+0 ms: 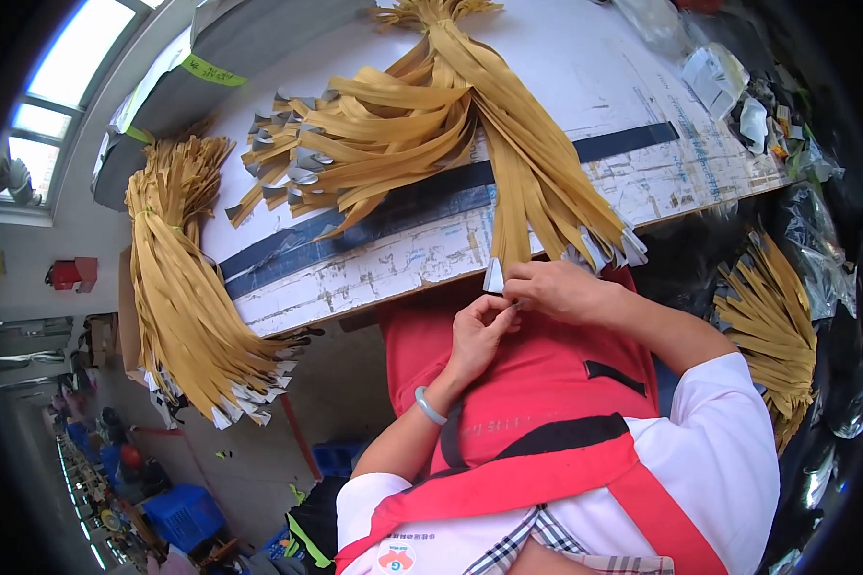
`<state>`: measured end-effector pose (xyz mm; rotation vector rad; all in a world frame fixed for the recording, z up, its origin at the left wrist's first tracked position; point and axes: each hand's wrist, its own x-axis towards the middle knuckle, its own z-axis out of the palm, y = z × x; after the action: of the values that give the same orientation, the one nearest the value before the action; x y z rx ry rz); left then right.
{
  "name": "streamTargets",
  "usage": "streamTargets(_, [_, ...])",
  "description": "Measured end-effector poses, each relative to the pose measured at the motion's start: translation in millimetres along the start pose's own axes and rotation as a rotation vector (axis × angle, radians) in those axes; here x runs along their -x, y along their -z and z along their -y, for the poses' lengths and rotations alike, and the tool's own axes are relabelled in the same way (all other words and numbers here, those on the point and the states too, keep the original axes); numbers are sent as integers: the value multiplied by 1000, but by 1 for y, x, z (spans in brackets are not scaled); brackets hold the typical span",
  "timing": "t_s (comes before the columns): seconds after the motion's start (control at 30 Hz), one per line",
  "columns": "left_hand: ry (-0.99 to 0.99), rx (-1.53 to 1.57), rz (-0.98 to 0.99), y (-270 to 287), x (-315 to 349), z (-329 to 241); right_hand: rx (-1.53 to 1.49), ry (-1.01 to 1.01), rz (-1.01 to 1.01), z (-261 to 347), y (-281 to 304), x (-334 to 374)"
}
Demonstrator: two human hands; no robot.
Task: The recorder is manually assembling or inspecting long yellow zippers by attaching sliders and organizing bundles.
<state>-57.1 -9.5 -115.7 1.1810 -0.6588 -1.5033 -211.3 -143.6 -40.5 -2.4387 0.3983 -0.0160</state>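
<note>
A large bunch of tan fabric strips (537, 144) lies over the table's front edge, its hanging ends tipped in white. At those ends my right hand (558, 290) is closed, thumb and fingers pinching the end of one strip. Just left of it and lower, my left hand (479, 333) pinches at the same spot, where a small grey bit shows between the fingertips. Fingers cover most of that end. One white-tipped strip end (494, 276) hangs beside my right fingers. Farther left on the table, other strips of the bunch fan out with grey tips (309, 161).
A second tied bundle of tan strips (177, 259) hangs over the table's left corner. More strips (772, 335) hang at the right, near clear plastic bags (820, 249). Dark tape (355, 235) runs along the worn white tabletop (604, 77). A blue crate (184, 517) stands lower left.
</note>
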Motion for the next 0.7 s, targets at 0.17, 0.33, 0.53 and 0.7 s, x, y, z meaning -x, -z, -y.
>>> streamTargets(0.17, [-172,-230,-90,-3,8,-18,-282,-72,-81,4,9,-1])
streamTargets(0.33, [-561,-317,-39,-11,7,-64,-780,-109,-121,18,35,-4])
streamTargets(0.53, [-559,-164,-6,-1,-10,-77,-1108,-196,-136,15,38,-13])
streamTargets(0.7, [-564,-322,82,0,-14,-88,-1218,-218,-101,14,42,-20])
